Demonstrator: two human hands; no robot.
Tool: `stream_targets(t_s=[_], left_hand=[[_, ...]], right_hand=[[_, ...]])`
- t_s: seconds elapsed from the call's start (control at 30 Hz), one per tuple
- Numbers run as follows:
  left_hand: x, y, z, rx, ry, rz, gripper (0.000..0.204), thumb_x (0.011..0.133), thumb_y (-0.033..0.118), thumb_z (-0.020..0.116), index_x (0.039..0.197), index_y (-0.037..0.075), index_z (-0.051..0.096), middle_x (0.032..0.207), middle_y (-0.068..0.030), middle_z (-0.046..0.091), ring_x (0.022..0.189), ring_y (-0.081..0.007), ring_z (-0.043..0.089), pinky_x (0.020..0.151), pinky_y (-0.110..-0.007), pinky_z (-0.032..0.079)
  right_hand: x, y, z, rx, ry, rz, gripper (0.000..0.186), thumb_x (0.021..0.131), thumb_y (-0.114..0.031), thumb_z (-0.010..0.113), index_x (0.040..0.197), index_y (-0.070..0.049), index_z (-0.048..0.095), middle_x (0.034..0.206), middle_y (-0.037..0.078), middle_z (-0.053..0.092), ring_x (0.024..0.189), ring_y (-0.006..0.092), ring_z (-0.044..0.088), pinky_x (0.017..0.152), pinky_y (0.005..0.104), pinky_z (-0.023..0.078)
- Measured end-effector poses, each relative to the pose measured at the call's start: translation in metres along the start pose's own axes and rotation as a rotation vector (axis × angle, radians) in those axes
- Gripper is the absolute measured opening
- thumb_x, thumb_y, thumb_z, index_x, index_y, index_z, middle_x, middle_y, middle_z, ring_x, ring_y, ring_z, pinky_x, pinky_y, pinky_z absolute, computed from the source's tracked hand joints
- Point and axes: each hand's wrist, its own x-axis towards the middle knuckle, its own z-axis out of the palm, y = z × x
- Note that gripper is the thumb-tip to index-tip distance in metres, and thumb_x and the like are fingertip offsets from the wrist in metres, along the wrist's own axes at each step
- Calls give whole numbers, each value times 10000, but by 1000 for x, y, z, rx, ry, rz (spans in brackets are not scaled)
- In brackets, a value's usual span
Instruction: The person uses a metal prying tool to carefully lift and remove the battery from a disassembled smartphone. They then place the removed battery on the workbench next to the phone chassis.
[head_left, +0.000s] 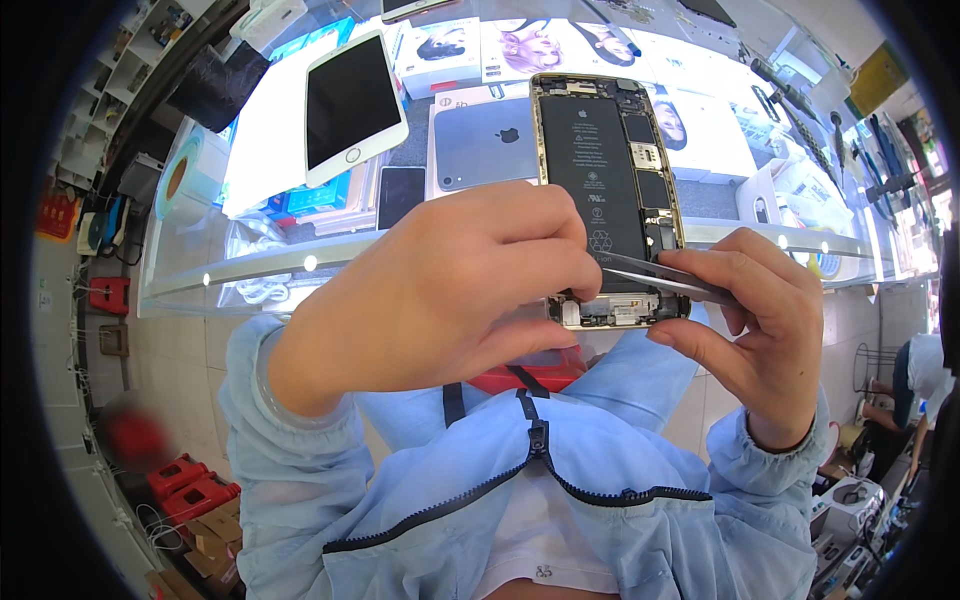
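An opened smartphone (597, 200) with a gold-coloured frame shows its black battery (592, 160) and inner boards. Its lower end reaches past the counter's front edge. My left hand (450, 280) is closed at the phone's lower left corner, its bent fingers over the battery's lower end and its thumb by the bottom edge. What lies beneath those fingers is hidden. My right hand (760, 310) grips metal tweezers (690, 285), which cross the phone's lower part and point left at my left fingertips. The right thumb lies by the lower right corner.
On the lit glass counter (735, 232) lie a white phone (352, 105) with a dark screen, a tablet box (485, 145) and a small dark phone (401, 195). A tape roll (190, 180) stands left. Tools (800, 120) lie right. Red cases (190, 490) sit on the floor.
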Motion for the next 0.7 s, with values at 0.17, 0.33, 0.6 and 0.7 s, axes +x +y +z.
stream_targets(t_s=[0.17, 0.33, 0.6, 0.7], left_hand=[[-1, -2, -2, -51, -39, -11, 269, 660, 118, 817, 862, 45, 656, 890, -81, 579, 742, -206, 575, 612, -302, 465], [-3, -4, 4, -83, 49, -40, 301, 640, 88, 825, 911, 48, 699, 886, -68, 584, 716, -170, 573, 592, -283, 470], [-5, -2, 3, -8, 43, 10, 334, 612, 86, 830, 921, 43, 712, 878, -66, 591, 715, -177, 581, 585, -281, 469], [-3, -4, 3, -43, 42, 0, 325, 610, 91, 831, 903, 37, 704, 867, -69, 591, 718, -186, 586, 592, -284, 469]], right_hand=[[-1, 0, 1, -6, 5, 9, 467, 614, -205, 864, 1006, -17, 695, 709, -2, 546, 531, 52, 353, 464, 233, 218], [0, 0, 1, -26, 6, 19, 468, 614, -210, 864, 1007, -19, 695, 710, -2, 549, 527, 51, 348, 460, 232, 214], [3, -8, -5, -12, -50, 64, 406, 648, -153, 843, 993, -8, 687, 719, 60, 578, 543, 134, 474, 471, 276, 356], [3, -8, -5, -9, -52, 70, 406, 649, -151, 843, 995, -8, 687, 718, 59, 577, 542, 133, 470, 470, 275, 353]])
